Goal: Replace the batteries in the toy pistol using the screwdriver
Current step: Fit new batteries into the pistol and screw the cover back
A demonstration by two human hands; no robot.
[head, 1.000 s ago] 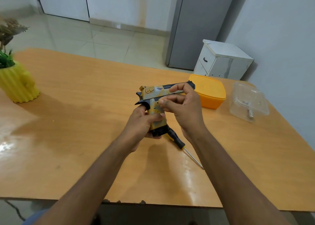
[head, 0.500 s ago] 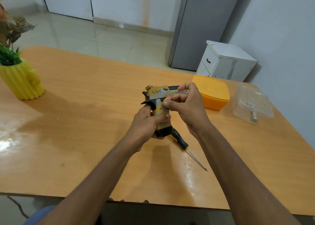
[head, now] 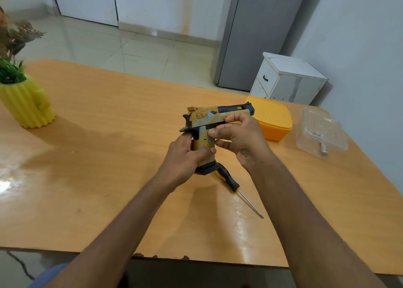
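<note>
Both hands hold the one toy pistol (head: 212,122) up over the middle of the wooden table (head: 109,167). Wrapped round the grip from the left, the left hand (head: 185,159) has its fingers curled across the yellow-and-grey handle, thumb side up near the black tail of the frame. From the other side the right hand (head: 239,137) pinches the frame below the slide, forefinger and thumb bent in toward the trigger area, the other fingers folded beneath. The barrel points to the right, roughly level, with the black magazine base lowest. Both forearms reach in from the near edge and converge on the toy.

One screwdriver (head: 231,183) lies on the table just below the pistol, black-and-yellow handle toward the hands, bare shaft pointing toward the near right. Farther right sit one orange lidded box (head: 272,119) and one clear plastic container (head: 320,133) holding small metal pieces. One yellow ribbed planter (head: 26,106) stands at the far left.
</note>
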